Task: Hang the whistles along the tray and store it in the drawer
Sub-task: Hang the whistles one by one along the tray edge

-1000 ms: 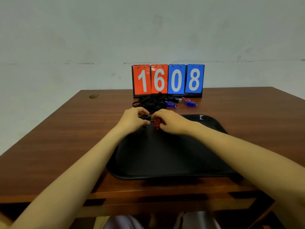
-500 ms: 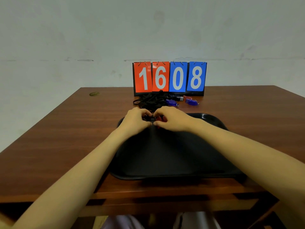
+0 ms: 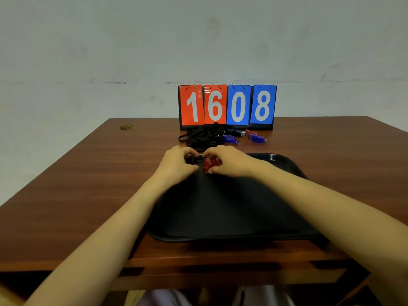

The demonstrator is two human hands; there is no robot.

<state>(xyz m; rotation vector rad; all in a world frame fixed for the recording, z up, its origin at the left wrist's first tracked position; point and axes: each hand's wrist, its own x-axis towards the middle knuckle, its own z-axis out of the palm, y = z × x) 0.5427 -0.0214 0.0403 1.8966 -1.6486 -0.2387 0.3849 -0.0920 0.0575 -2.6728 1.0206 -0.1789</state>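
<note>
Right hand (image 3: 229, 161) pinches translucent red whistle (image 3: 208, 164); left hand (image 3: 176, 167) fingers (image 3: 187, 153) grip black cord (image 3: 190, 159).

The left grip (image 3: 177, 165) and right grip (image 3: 228, 162) have parted slightly, baring the red whistle (image 3: 208, 164) again.

Bare forearms (image 3: 110, 235), bare hands (image 3: 176, 165), pale lilac trousers (image 3: 163, 298) at the lap

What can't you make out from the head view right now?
Head view:
- black piece in left hand: fingers cover it, unidentifiable.
- red whistle against tray rim: right hand hides the join.
- cord pile: tangled, strand count unreadable.
- blue whistles: small, details unclear.
</note>
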